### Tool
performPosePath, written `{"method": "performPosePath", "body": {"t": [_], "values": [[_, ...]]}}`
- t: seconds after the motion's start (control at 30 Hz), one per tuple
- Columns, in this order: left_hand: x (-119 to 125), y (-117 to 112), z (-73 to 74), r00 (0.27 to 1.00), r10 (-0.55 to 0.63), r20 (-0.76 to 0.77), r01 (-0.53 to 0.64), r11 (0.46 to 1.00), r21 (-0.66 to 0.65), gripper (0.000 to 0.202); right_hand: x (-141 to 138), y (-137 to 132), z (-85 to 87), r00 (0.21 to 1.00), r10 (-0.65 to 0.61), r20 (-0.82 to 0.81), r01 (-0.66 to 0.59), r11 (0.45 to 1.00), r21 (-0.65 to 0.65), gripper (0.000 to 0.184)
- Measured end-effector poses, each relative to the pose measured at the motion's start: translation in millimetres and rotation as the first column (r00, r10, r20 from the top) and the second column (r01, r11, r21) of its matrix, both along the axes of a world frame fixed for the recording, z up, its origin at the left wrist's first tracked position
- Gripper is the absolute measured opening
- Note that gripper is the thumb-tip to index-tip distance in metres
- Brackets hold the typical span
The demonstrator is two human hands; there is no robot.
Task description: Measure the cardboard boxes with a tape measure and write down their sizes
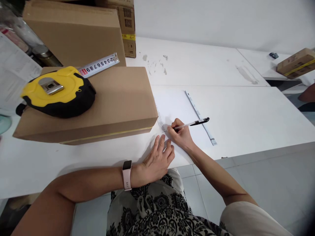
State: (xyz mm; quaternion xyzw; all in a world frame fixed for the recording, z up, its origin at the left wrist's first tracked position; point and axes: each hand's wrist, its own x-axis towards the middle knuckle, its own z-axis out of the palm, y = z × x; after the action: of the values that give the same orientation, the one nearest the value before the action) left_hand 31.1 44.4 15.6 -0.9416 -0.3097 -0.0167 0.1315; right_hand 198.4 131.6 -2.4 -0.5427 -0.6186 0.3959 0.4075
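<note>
A pen with a black cap on its back end is gripped in my right hand, its tip down at the left side of a white notepad. Small dark handwriting runs along that side of the page. My left hand lies with its fingers spread at the page's near left corner, close to my right hand. A pale printed strip borders the pad's right side. On my left wrist is a watch with a pink band.
A cardboard box stands left of the pad, with a yellow and black tape measure on top, its blade partly out. More boxes stand behind. A small taped box and part of another person are far right.
</note>
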Motion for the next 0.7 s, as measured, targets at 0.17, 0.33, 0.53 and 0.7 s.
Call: {"method": "performPosePath", "body": {"t": [0.17, 0.33, 0.53, 0.7], "values": [[0, 0, 0.5, 1.0, -0.001, -0.011, 0.001, 1.0, -0.013, 0.07, 0, 0, -1.3, 1.0, -0.017, 0.017, 0.016, 1.0, 0.012, 0.029], [0, 0, 1.5, 1.0, 0.0, -0.011, 0.0, 0.999, -0.044, 0.08, 12, 10, -3.0, 0.988, -0.096, 0.124, 0.069, 0.975, 0.211, 0.018], [2, 0, -9.1, 0.998, 0.023, 0.057, -0.018, 0.995, -0.093, 0.087, 36, 29, -3.4, 0.866, -0.092, 0.491, -0.078, 0.946, 0.315, 0.033], [-6, 1, -8.6, 0.928, -0.08, 0.364, 0.091, 0.996, -0.014, 0.07, 39, 36, -8.9, 0.802, -0.142, 0.581, -0.04, 0.956, 0.289, 0.057]]}}
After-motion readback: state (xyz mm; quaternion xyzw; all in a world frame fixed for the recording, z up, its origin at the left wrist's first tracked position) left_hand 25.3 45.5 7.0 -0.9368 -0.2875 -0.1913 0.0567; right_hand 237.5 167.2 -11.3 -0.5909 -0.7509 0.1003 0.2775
